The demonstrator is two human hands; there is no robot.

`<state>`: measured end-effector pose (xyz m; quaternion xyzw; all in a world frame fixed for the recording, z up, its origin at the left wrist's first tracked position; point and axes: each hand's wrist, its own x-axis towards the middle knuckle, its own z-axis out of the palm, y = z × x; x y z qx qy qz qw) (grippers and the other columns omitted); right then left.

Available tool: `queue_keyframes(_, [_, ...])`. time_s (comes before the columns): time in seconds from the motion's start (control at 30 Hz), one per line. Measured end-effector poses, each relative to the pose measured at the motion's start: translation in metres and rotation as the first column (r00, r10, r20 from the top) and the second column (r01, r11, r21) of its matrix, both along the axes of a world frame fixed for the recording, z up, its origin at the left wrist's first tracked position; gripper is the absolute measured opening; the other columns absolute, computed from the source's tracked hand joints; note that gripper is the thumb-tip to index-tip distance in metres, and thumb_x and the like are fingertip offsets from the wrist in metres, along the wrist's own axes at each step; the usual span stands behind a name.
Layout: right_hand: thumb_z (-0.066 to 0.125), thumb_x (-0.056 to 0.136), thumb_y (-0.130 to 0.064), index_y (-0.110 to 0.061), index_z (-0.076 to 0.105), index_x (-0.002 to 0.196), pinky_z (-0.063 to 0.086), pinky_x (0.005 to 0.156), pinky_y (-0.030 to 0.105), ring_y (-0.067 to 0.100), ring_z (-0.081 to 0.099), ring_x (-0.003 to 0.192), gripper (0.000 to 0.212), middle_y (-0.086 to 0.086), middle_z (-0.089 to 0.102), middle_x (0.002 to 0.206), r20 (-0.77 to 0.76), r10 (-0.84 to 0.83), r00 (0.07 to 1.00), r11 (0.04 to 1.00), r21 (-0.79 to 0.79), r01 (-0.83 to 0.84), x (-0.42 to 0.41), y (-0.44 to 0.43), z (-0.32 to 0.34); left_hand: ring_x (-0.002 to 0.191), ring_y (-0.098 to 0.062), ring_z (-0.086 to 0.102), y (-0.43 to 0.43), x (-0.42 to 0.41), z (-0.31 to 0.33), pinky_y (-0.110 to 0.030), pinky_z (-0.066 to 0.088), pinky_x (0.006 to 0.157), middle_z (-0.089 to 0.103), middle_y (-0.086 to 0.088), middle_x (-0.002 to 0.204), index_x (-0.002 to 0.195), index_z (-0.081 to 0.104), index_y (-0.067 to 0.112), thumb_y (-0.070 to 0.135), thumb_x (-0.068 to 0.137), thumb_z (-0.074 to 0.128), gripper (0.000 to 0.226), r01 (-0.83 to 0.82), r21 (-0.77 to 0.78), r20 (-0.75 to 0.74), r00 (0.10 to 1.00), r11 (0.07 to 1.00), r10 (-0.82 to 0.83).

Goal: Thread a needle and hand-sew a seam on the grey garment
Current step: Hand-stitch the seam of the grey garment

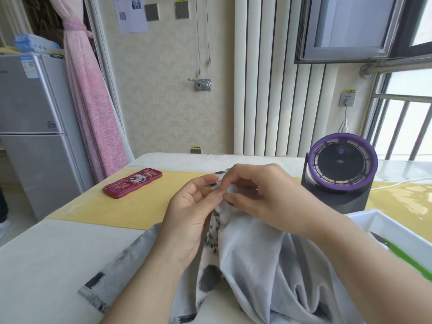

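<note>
Item: grey garment, pale cloth with dark printed patches. Its bulk is draped on the table close to the person, and one folded edge is lifted clear of the surface between the two hands.

Key relation: the lifted fold runs roughly away from the person, rising from the heap to the fingertips. The left hand lies against its left side and the right hand against its right, both touching it and neither nearer.

Left hand: palm turned inward, fingers curled, pinching the fold near its top.

Right hand: reaches in over the cloth, wrist raised, thumb and forefinger closed on the same edge, tips almost meeting the left's.

Needle: likely the thin sliver at the left fingertips, too small to confirm. No thread can be made out.

Judgement: stitching is in hand, and the next pass calls for driving across the fold.

Also present: red phone case, purple fan, white tray
</note>
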<state>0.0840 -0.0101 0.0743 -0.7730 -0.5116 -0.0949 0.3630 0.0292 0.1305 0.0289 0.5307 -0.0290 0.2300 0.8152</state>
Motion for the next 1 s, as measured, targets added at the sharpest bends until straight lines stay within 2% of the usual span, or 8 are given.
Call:
queue_keyframes(0.2, [0.069,0.084,-0.017,-0.022,0.067,0.078,0.043,0.08,0.012,0.0,0.062,0.091,0.009,-0.009,0.069,0.092,-0.13,-0.071,0.989,0.982,0.165,0.092,0.002,0.005,-0.002,0.074,-0.013,0.065,0.002,0.002,-0.005,-0.019,0.053,0.073,0.07,-0.004,0.077,0.1,0.063,0.011,0.007,0.073,0.068,0.027,-0.035,0.046,-0.062,0.997,0.998,0.038])
queue_keyframes(0.3, [0.06,0.09,-0.014,-0.017,0.056,0.077,0.049,0.09,0.025,0.007,0.066,0.097,0.014,-0.004,0.072,0.091,-0.44,0.118,0.89,0.884,0.454,0.108,-0.007,0.003,0.016,0.058,-0.006,0.057,0.006,0.005,-0.011,-0.014,0.046,0.058,0.062,0.002,0.064,0.096,0.064,0.015,-0.003,0.084,0.062,0.022,-0.137,0.166,-0.116,0.981,0.977,0.157])
queue_keyframes(0.53, [0.048,0.091,-0.004,-0.007,0.048,0.09,0.059,0.073,0.038,0.019,0.065,0.061,0.003,0.007,0.057,0.062,-0.598,0.797,-0.09,0.599,0.801,-0.019,-0.027,-0.017,0.048,0.062,-0.014,0.054,0.014,0.013,-0.021,-0.026,0.045,0.066,0.06,0.0,0.066,0.093,0.064,0.022,0.002,0.085,0.065,0.022,-0.28,0.349,-0.096,0.939,0.894,0.331])
queue_keyframes(0.67, [0.048,0.092,0.003,-0.006,0.045,0.096,0.057,0.076,0.042,0.023,0.062,0.061,0.011,0.012,0.055,0.065,-0.606,0.768,-0.208,0.618,0.786,-0.005,-0.025,-0.019,0.044,0.062,-0.009,0.058,0.015,0.015,-0.025,-0.022,0.047,0.065,0.064,0.002,0.069,0.088,0.063,0.025,0.002,0.085,0.065,0.024,-0.317,0.405,-0.093,0.919,0.857,0.384])
queue_keyframes(0.77, [0.055,0.083,-0.004,-0.008,0.049,0.085,0.059,0.061,0.034,0.014,0.058,0.049,0.008,0.004,0.051,0.056,-0.687,0.727,-0.007,0.686,0.725,0.059,-0.029,-0.016,0.046,0.058,-0.002,0.058,0.016,0.015,-0.025,-0.013,0.047,0.06,0.064,0.007,0.067,0.088,0.064,0.025,0.002,0.084,0.065,0.024,-0.322,0.395,-0.085,0.919,0.86,0.384])
queue_keyframes(0.87, [0.052,0.09,-0.01,-0.012,0.052,0.081,0.058,0.071,0.034,0.018,0.064,0.06,0.009,0.005,0.063,0.065,-0.764,0.362,0.534,0.87,0.483,0.101,-0.023,-0.013,0.037,0.059,-0.003,0.059,0.014,0.013,-0.019,-0.015,0.047,0.063,0.064,0.001,0.076,0.092,0.063,0.023,0.002,0.084,0.066,0.022,-0.298,0.367,-0.048,0.94,0.881,0.339])
queue_keyframes(0.93, [0.055,0.093,-0.016,-0.015,0.059,0.08,0.053,0.084,0.038,0.025,0.067,0.081,0.013,0.009,0.071,0.086,-0.517,-0.077,0.852,0.966,0.172,0.192,-0.015,-0.012,0.025,0.062,-0.002,0.059,0.011,0.01,-0.014,-0.013,0.047,0.064,0.064,0.005,0.074,0.092,0.063,0.021,0.0,0.084,0.065,0.022,-0.276,0.356,-0.003,0.955,0.893,0.297])
queue_keyframes(1.0, [0.058,0.09,-0.023,-0.019,0.062,0.078,0.051,0.07,0.029,0.021,0.063,0.07,0.013,0.008,0.069,0.079,-0.335,-0.258,0.906,0.965,-0.048,0.257,-0.008,-0.01,0.015,0.065,0.0,0.06,0.009,0.006,-0.01,-0.011,0.047,0.066,0.066,0.009,0.071,0.094,0.064,0.018,-0.002,0.084,0.063,0.022,-0.235,0.341,0.037,0.971,0.91,0.237])
